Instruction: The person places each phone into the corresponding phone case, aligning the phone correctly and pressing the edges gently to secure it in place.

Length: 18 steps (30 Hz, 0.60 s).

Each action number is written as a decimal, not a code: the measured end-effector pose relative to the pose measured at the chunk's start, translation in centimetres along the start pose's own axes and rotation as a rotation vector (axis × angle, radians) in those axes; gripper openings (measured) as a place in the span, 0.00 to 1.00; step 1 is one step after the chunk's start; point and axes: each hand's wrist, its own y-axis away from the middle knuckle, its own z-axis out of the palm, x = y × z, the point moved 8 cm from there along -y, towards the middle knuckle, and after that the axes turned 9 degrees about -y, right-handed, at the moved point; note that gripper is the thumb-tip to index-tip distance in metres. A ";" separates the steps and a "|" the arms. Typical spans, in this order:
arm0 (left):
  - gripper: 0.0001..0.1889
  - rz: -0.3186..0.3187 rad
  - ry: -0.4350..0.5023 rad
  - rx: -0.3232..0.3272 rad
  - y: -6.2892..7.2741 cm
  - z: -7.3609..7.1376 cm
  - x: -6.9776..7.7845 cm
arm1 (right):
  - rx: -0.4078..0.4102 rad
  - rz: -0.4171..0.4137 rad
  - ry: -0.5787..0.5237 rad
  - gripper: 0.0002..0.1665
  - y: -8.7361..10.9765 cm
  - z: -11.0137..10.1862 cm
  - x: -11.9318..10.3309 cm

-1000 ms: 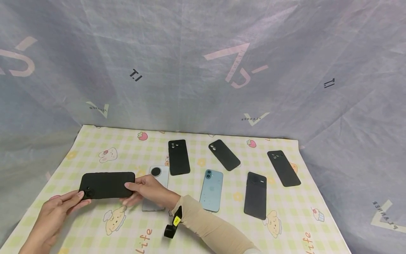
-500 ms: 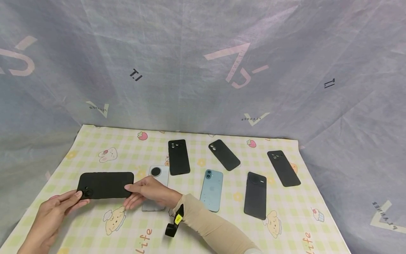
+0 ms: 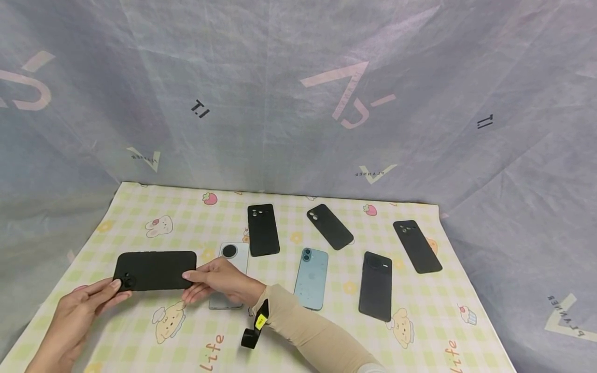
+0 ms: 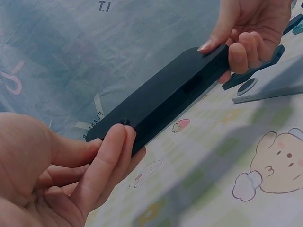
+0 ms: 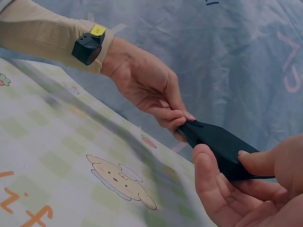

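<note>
While the left hand [image 3: 81, 306] grips the black case [image 3: 156, 269] at its left end, the right hand [image 3: 223, 280] pinches its right.

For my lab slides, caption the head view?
Left hand and right hand hold a black case above a checked cloth, white phone nearby.

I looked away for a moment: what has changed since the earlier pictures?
The black case and left hand shifted slightly to the left. The right hand still holds the case's other end; nothing was let go. The phones and other cases stayed put.
</note>
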 end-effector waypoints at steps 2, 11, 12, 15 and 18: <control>0.44 0.001 -0.007 -0.005 0.0 0.1 0.1 | 0.004 -0.004 0.003 0.14 0.0 0.0 0.0; 0.43 0.012 -0.041 -0.010 0.1 0.1 0.2 | 0.001 -0.035 0.027 0.13 0.0 0.1 -0.2; 0.42 0.006 -0.027 -0.008 0.1 0.1 0.2 | 0.000 -0.037 0.028 0.13 0.0 0.1 -0.2; 0.42 0.006 -0.029 -0.012 0.1 0.1 0.1 | 0.004 -0.040 0.032 0.14 -0.1 0.1 -0.3; 0.41 0.010 -0.035 -0.010 0.1 0.1 0.2 | 0.010 -0.041 0.040 0.14 0.0 0.1 -0.4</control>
